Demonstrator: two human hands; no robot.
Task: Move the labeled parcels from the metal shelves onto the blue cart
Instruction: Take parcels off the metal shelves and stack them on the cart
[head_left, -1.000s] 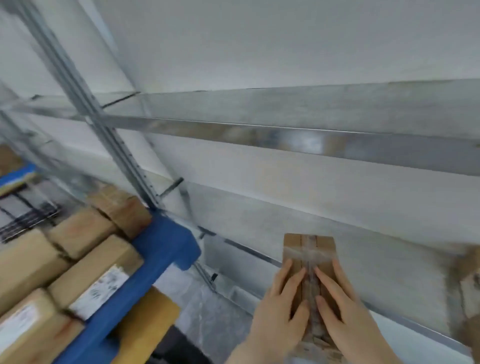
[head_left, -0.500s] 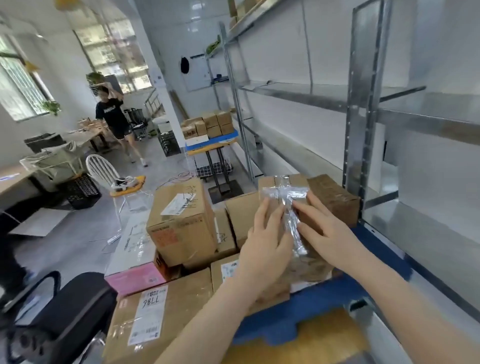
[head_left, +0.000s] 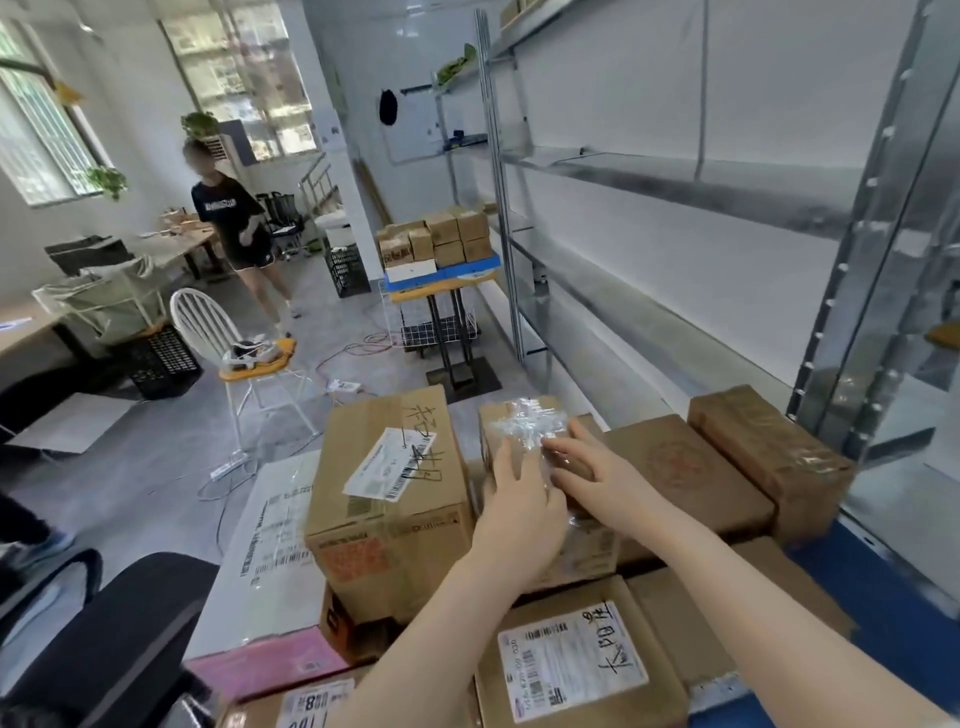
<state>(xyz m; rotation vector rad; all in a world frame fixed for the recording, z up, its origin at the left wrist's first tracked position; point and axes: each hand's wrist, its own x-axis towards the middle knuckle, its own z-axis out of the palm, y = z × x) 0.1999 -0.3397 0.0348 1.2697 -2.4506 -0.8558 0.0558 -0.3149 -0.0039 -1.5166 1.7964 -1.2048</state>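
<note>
Both hands gripped a small brown cardboard parcel wrapped in clear tape, the left hand curled around its near left side and the right hand pressed flat on its top. The parcel rested among other brown cardboard boxes stacked on the blue cart, beside the bare metal shelves.

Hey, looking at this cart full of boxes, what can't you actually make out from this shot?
- Head view: the taped box under both hands; the left hand and right hand cover its near half, so any label is hidden.
- The label at the bottom edge is cut off by the frame and the left forearm.
- The blue cart deck is mostly buried under boxes.
</note>
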